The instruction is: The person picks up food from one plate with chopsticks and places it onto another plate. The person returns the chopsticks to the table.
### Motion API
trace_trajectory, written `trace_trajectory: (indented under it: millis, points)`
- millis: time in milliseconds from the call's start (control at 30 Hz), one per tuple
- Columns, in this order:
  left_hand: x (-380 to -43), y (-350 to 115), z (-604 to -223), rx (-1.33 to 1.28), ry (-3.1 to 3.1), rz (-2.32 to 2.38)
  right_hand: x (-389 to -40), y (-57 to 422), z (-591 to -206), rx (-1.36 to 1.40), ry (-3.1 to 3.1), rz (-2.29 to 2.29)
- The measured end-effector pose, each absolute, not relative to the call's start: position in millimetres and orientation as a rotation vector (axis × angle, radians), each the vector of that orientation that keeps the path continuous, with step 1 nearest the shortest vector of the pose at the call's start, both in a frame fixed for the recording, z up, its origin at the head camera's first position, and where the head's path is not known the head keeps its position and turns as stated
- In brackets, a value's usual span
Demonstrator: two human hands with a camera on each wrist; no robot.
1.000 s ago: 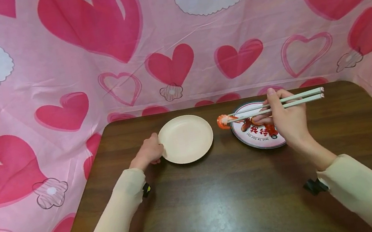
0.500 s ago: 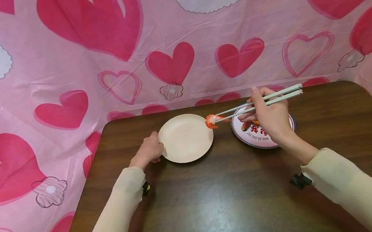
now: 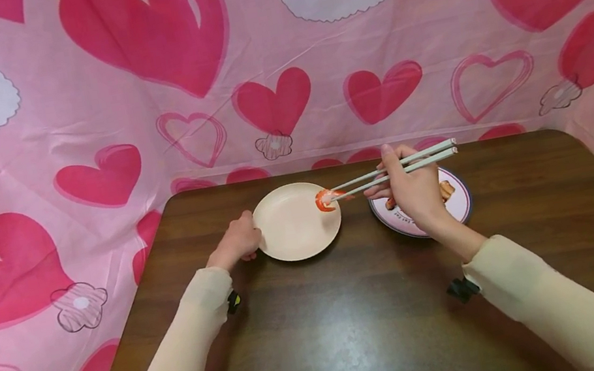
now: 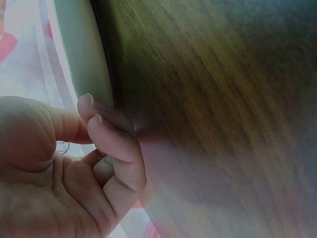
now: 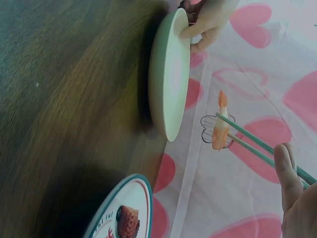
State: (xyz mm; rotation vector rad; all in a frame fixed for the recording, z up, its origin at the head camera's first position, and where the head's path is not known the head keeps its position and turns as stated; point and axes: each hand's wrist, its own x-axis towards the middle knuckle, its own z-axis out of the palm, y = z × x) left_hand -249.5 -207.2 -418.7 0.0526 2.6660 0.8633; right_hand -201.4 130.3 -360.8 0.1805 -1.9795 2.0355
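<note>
My left hand (image 3: 239,239) pinches the left rim of a round cream plate (image 3: 295,229), with thumb over the edge and curled fingers against its side in the left wrist view (image 4: 116,144). My right hand (image 3: 419,190) holds a pair of pale green chopsticks (image 3: 436,149) pointing left. Between their tips is an orange-and-white shrimp (image 3: 325,201), which overlaps the cream plate's right rim in the head view. In the right wrist view the shrimp (image 5: 221,130) hangs apart from the plate (image 5: 171,94), gripped across its middle.
Right of the cream plate stands a white plate with a blue rim and red lettering (image 3: 458,207), partly hidden by my right hand. Brown food pieces (image 3: 446,189) lie on it. The brown wooden table (image 3: 322,327) meets a pink heart-print cloth (image 3: 323,128) behind and at the sides.
My right hand has moved left with the chopsticks and shrimp, from beside the patterned plate to the cream plate's right rim. The left hand has stayed at the plate's edge.
</note>
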Motion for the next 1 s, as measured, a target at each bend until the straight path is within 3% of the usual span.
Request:
trace_trajectory:
  millis: [1000]
  points:
    - [-251.6, -207.7, -421.9, 0.038, 2.682, 0.835, -220.4, 78.9, -382.5, 0.191, -1.947, 2.120]
